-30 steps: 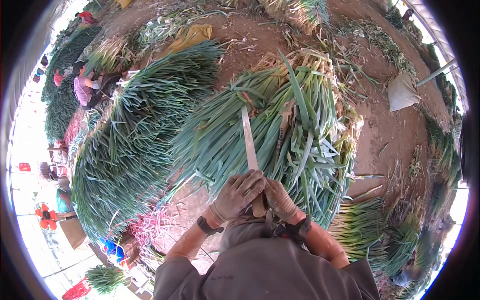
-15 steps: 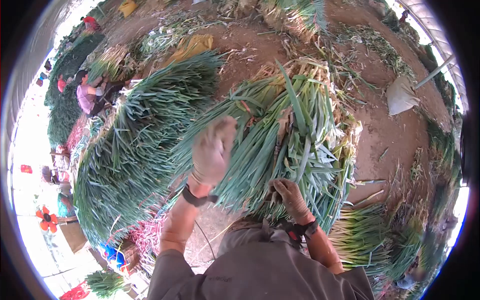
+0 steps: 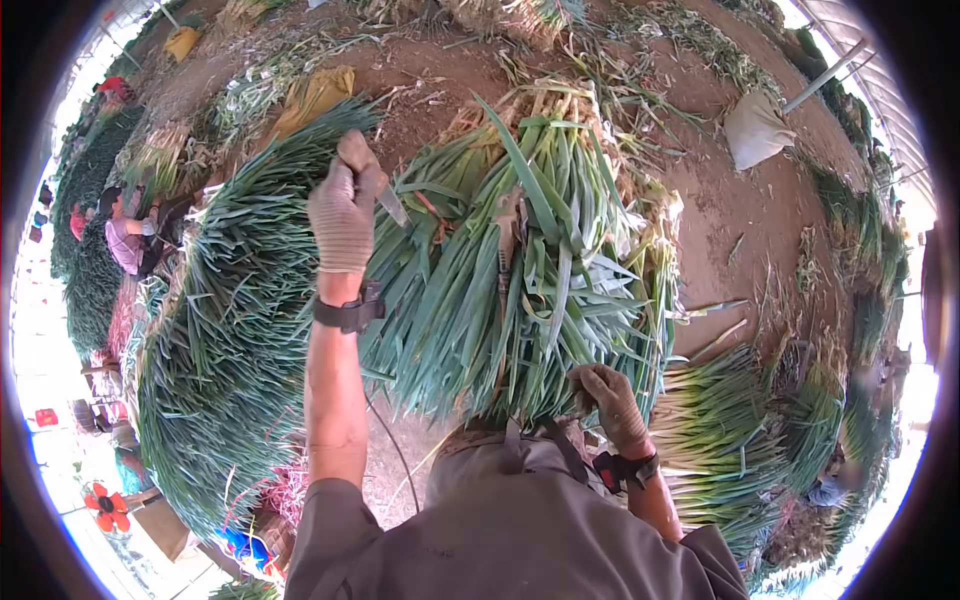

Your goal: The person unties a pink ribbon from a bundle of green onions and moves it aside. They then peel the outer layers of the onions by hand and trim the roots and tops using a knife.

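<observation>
A large heap of green onions [image 3: 450, 290] lies in front of me, leaves towards me and pale root ends on the far and right sides. My left hand [image 3: 345, 210], in a dirty knit glove, is closed above its left edge, with the grey blade of a knife [image 3: 392, 207] jutting from it to the right. Low at the heap's near right edge, my gloved right hand [image 3: 612, 402] has its fingers curled by the leaf tips. What it holds, if anything, is hidden. A narrow brown and dark strip [image 3: 504, 250] rests on the leaves between my hands.
A second, darker green onion pile [image 3: 230, 340] spreads on the left. Onions with pale stalks [image 3: 715, 440] lie at right. A white sack [image 3: 755, 130] and a yellow sack [image 3: 318, 98] are on the dirt floor. A person in pink [image 3: 127, 235] sits far left.
My left hand has moved up and left, away from the middle of the heap, and the blade now shows. My right hand sits slightly lower and further right; the whole view has shifted.
</observation>
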A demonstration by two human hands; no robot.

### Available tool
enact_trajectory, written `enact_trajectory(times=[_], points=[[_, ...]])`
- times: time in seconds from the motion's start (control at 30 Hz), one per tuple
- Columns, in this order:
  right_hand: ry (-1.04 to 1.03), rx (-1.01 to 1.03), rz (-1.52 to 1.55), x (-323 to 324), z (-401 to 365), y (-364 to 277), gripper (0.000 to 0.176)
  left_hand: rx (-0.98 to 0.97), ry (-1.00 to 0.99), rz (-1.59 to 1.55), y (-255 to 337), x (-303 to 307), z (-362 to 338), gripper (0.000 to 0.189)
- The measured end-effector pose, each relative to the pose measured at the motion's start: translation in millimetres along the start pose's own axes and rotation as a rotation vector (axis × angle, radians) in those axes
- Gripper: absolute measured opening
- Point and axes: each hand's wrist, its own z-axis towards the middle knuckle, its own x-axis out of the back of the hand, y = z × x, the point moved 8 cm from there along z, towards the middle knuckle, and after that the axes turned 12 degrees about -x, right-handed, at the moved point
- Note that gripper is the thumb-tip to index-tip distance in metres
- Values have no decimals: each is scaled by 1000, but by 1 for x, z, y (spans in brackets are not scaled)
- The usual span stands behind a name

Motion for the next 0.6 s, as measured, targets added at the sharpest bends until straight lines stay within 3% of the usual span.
enact_trajectory(times=[0.07, 0.1, 0.13, 0.23, 0.33, 0.43, 0.57, 0.6], points=[[-5, 5, 13, 5, 6, 5, 37, 70, -164, -103, -39, -50, -41, 26], [-8, 11, 25, 6, 9, 7, 39, 20, -257, 124, -99, -91, -81, 26], [3, 9, 3, 4, 10, 5, 38, 113, -159, -89, -119, -108, -109, 27], [24, 68, -115, -2, 5, -16, 35, 214, -70, -166, -120, -112, -136, 29], [37, 102, -16, -5, 10, -25, 35, 85, 54, 227, -100, -93, -140, 30], [4, 95, 60, -4, 19, -28, 34, 290, 182, 311, -62, -75, -161, 36], [-34, 15, 14, -13, 30, -9, 30, 259, -464, -75, -25, -183, -197, 47], [-29, -23, -7, -18, 30, -3, 30, 210, -413, 25, -23, -197, -195, 47]])
